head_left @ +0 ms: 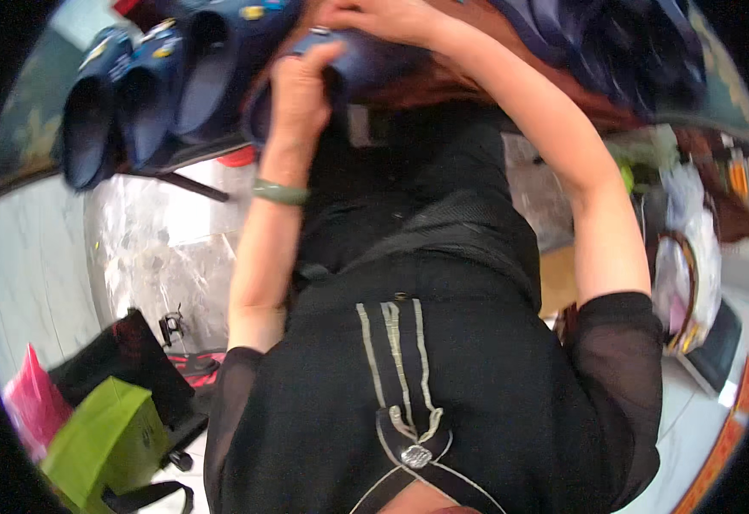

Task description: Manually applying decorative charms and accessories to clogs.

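Observation:
A dark blue clog [374, 64] lies turned sideways at the table's near edge. My left hand [299, 90] grips it at the opening end, its thumb up along the upper. Over the clog's far side, my right hand [383, 19] has its fingers bent together; what they pinch is too blurred to make out. A small light-coloured spot shows on the clog between my two hands. To the left stand several more blue clogs [147, 111], with yellow and coloured decorations on their tops.
The reddish-brown table [468, 34] runs along the top of the view, with more dark blue footwear [623, 47] at its right. On the floor at lower left are a green bag [104, 441] and a pink bag [32, 398]. Plastic bags [687, 257] sit at right.

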Demonstrator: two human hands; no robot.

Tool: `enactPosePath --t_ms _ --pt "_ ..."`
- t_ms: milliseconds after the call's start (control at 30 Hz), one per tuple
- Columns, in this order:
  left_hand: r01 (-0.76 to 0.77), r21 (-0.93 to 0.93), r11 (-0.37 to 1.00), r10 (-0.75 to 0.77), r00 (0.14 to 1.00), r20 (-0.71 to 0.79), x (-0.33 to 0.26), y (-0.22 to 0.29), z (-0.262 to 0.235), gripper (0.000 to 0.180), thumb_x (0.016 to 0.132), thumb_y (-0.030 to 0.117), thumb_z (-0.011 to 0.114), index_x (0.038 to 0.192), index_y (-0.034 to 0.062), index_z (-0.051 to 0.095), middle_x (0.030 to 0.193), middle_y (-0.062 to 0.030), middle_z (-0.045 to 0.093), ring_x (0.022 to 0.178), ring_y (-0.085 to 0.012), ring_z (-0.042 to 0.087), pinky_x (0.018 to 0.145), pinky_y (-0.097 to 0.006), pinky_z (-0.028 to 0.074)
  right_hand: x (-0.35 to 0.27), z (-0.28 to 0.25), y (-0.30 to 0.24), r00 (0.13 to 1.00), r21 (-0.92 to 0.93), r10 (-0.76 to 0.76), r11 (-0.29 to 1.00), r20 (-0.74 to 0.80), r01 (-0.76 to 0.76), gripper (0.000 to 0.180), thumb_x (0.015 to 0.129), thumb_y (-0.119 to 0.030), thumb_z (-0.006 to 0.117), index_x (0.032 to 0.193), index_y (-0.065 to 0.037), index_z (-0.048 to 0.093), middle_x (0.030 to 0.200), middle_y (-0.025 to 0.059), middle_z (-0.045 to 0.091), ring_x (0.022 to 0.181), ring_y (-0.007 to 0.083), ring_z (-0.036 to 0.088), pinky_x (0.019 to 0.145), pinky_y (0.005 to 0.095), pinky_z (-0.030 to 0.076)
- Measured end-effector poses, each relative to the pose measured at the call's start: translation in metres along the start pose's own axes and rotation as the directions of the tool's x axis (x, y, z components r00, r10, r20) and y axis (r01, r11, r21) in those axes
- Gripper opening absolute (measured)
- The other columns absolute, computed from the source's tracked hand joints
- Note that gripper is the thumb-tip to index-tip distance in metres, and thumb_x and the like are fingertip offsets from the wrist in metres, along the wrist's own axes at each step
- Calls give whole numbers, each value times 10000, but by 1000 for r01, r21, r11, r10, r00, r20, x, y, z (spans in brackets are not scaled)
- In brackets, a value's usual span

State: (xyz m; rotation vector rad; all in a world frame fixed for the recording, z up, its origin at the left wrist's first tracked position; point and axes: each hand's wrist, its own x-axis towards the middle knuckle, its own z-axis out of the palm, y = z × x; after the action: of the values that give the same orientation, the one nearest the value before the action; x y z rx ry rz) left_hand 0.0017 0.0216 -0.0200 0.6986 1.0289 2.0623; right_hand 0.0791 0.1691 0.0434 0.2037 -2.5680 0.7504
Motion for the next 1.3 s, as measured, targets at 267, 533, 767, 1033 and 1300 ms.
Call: enactPosePath --t_ms 267,533,767,1033,1300 --pt "179 0 984 -178 979 95 43 -10 -15 216 797 77 628 985 -30 631 1025 -121 645 966 -221 612 921 -352 451 -6 5 31 979 -248 10 967 -203 -62 227 816 -246 567 883 -52 664 895 179 651 894 342 617 786 424 477" --pt "245 46 968 -250 954 164 65 -7 -1 168 807 62 631 945 -29 661 948 -100 661 904 -178 625 869 -292 462 -24 -36 9 990 -301 103 945 -91 -127 214 813 -275 579 813 -103 707 867 135 665 861 318 630 774 384 496" --pt "370 51 928 -373 915 152 68 -10 9 155 749 53 648 876 -37 656 893 -125 671 836 -220 648 805 -312 503 -44 -11 8 907 -162 280 926 -315 -342 214 832 -217 569 832 -42 693 882 219 647 892 384 612 777 472 489" --pt "359 105 927 -373 910 183 82 -18 8 146 777 67 615 893 -7 665 896 -116 674 816 -216 651 784 -323 514 -44 -10 16 864 -119 314 915 -394 -387 237 840 -232 580 865 -13 669 903 238 625 905 393 594 792 477 467" --pt "57 313 948 -93 990 101 96 3 3 282 886 159 560 1152 67 575 1011 -44 628 904 -174 602 783 -272 472 -134 -95 -101 858 -476 478 808 187 -347 263 805 -229 592 798 24 665 851 234 640 854 378 620 751 432 492"
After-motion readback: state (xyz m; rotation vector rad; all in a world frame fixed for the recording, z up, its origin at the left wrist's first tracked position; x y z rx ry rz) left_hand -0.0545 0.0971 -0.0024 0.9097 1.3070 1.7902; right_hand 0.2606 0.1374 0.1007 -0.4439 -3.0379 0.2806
